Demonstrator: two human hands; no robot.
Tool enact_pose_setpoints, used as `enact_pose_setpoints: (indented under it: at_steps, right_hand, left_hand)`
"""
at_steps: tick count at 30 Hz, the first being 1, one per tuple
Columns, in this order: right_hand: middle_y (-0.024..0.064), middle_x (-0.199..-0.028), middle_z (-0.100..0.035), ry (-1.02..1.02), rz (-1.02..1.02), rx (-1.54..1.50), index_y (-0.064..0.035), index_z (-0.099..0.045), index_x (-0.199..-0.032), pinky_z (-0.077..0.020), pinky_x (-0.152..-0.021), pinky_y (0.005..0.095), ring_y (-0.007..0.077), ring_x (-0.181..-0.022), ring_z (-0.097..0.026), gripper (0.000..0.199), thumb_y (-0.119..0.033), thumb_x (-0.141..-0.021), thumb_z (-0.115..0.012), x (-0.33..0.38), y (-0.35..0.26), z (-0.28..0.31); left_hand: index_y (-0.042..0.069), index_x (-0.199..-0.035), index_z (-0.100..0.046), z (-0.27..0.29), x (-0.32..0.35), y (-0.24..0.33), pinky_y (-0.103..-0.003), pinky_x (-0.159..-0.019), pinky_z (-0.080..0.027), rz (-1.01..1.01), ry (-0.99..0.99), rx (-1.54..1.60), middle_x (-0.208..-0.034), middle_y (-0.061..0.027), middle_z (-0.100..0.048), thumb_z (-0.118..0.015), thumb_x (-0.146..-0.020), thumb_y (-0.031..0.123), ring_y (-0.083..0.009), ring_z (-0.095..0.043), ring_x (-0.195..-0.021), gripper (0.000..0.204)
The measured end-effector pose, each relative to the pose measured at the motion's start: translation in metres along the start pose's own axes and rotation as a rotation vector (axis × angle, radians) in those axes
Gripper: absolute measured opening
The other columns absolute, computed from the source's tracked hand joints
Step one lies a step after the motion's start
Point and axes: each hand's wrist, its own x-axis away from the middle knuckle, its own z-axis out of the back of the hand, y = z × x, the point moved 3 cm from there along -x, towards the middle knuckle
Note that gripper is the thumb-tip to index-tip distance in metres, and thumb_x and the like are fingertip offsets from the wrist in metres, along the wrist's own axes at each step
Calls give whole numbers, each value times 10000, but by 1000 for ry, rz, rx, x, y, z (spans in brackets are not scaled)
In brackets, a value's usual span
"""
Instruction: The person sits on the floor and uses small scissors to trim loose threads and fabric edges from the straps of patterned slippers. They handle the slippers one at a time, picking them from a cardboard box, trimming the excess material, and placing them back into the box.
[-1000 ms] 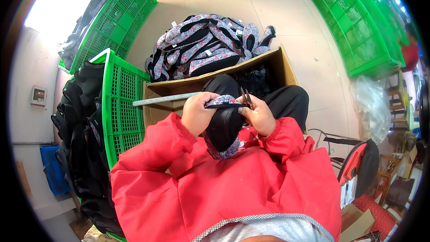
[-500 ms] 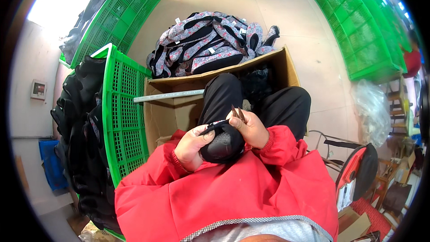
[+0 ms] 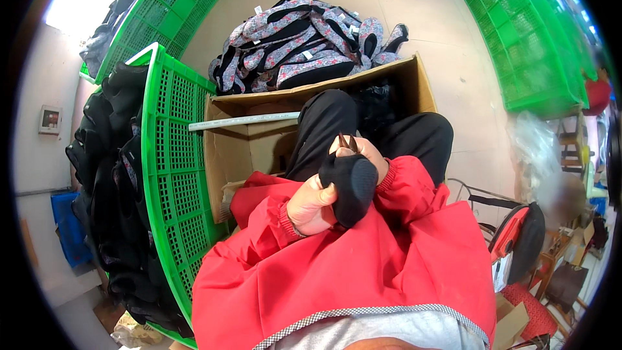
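In front of my lap, my left hand (image 3: 311,207) grips a black soft shoe (image 3: 353,191) with its thumb on the near side. The shoe is tilted and shows a dark, finely textured face. My right hand (image 3: 372,154) is closed behind its far end, fingers partly hidden by it. From that hand the two dark pointed blades of a pair of thread snips (image 3: 347,144) stick up, slightly apart. Whether the right fingers also grip the shoe, I cannot tell.
An open cardboard box (image 3: 227,175) surrounds my legs, with a pale bar (image 3: 243,121) across it. Beyond lies a heap of flowered, black-soled soft shoes (image 3: 298,45). A green crate (image 3: 175,175) on my left holds black items (image 3: 107,175); more green crates (image 3: 512,39) stand farther off.
The black shoe has been turned and raised a little to the right. My left hand has moved right with it. The snips stay in my right hand, now farther behind the shoe.
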Motion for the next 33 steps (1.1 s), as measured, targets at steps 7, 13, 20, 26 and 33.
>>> enact_pose_setpoints:
  at_steps: [7, 13, 20, 26, 33]
  right_hand:
    - [-3, -885, -625, 252, 434, 346, -62, -600, -980, -496, -740, 249, 90, -790, -593, 58, -17, -945, -589, -10, -7, 5]
    - [-41, -705, -503, 620, 113, -275, -87, -576, -1062, -301, -399, 192, 33, -452, -394, 188, -260, -994, -607, 19, 46, 28]
    - [-55, -717, -503, 618, 37, -393, -115, -554, -1064, -262, -404, 213, 38, -443, -361, 218, -216, -935, -698, 39, 75, 43]
    - [-58, -766, -507, 571, -74, -236, -106, -547, -1020, -374, -552, 207, 46, -612, -455, 302, -181, -857, -789, 42, 61, 41]
    - [-44, -782, -504, 641, -27, 245, -70, -533, -957, -409, -641, 222, 44, -708, -485, 297, -167, -825, -781, 51, 73, 51]
  left_hand:
    - [-29, -1338, -520, -33, -25, 22, -347, -951, -511, -307, 111, -235, -1238, -108, -638, -669, -933, 85, -207, -637, -1089, 446]
    - [-50, -1213, -613, -24, -40, 30, -323, -891, -530, -482, 344, -395, -1158, -113, -679, -598, -966, 41, -192, -667, -1002, 263]
    - [71, -822, -521, 67, -92, 20, -268, -574, -438, -446, 628, -467, -796, -25, -569, -657, -920, 36, -107, -556, -677, 171]
    - [127, -778, -423, 87, -94, 24, -241, -518, -364, -398, 647, -382, -740, 48, -432, -644, -899, -28, -67, -449, -600, 295]
    - [-42, -1264, -496, 89, -77, 36, -281, -921, -485, -337, 524, -541, -1192, -124, -596, -551, -906, -92, -181, -603, -1077, 366]
